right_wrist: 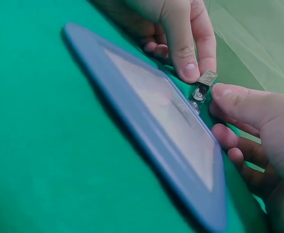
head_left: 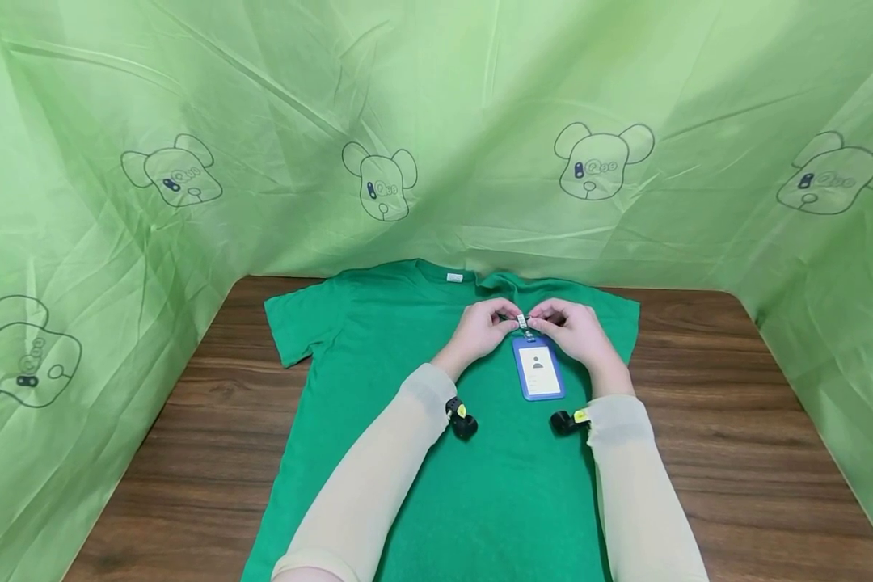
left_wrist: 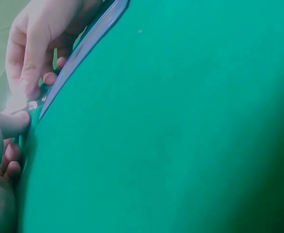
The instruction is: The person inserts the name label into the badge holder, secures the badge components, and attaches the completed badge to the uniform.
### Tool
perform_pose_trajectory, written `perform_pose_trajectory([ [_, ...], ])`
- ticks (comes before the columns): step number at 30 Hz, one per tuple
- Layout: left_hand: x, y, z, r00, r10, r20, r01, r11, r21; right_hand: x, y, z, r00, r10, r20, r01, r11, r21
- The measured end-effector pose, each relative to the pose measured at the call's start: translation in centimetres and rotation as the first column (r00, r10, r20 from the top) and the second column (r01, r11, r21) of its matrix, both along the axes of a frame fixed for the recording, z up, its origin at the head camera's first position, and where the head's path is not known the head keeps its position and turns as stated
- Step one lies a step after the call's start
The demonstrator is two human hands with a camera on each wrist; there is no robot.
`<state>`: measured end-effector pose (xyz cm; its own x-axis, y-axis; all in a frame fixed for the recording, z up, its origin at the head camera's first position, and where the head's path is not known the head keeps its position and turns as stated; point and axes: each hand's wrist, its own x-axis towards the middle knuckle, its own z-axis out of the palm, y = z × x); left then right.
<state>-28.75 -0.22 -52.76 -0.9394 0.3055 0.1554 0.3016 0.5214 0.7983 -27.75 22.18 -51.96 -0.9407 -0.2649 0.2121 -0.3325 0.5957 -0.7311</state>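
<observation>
A green T-shirt [head_left: 378, 388] lies spread out, its collar with a white label [head_left: 454, 277] at the far end. On its upper right chest lies a blue badge holder [head_left: 538, 394] with a white card behind its window. A metal clip [right_wrist: 204, 83] at the badge's top stands between the two hands. My left hand [head_left: 480, 330] pinches the shirt cloth just left of the clip. On the other side, my right hand [head_left: 580, 330] pinches cloth with thumb and forefinger, the thumb tip against the clip. Fingers partly hide how the clip grips the cloth.
The shirt lies on a dark wood table [head_left: 727, 404]. Light green sheeting [head_left: 466, 121] with bear drawings hangs behind and at both sides. Small black cameras sit on the left wrist [head_left: 462, 422] and the right wrist [head_left: 563, 422].
</observation>
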Motion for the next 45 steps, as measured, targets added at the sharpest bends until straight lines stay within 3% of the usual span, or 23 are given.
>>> perform_pose_trajectory([
  [11,-0.2,0.3,-0.2,0.999,0.044,-0.003,-0.045,0.996,-0.077,0.0,0.2,0.0,0.999,0.015,0.037,-0.014,1.000,-0.001],
  [17,-0.4,0.3,0.2,1.000,0.006,0.009,-0.004,0.986,-0.169,0.1,0.4,0.4,0.994,0.009,0.106,-0.013,0.999,0.030],
  [26,-0.8,0.9,1.3,0.993,-0.068,0.099,0.097,0.944,-0.317,0.1,1.0,0.4,0.986,-0.035,0.163,0.019,0.995,0.099],
  [33,-1.2,1.5,1.8,0.985,-0.130,0.110,0.163,0.905,-0.392,0.3,1.4,0.7,0.973,-0.054,0.223,0.021,0.989,0.146],
  [37,-1.4,1.7,1.9,0.985,-0.145,0.089,0.169,0.893,-0.418,0.4,2.0,0.9,0.968,-0.055,0.245,0.007,0.982,0.191],
  [40,-1.6,1.1,1.7,0.987,-0.155,0.050,0.162,0.897,-0.413,0.4,2.4,0.9,0.966,-0.049,0.254,-0.012,0.973,0.232],
  [45,-1.9,-2.1,1.7,0.987,-0.151,-0.053,0.116,0.904,-0.412,0.4,2.6,1.0,0.969,-0.017,0.248,-0.060,0.952,0.299],
])
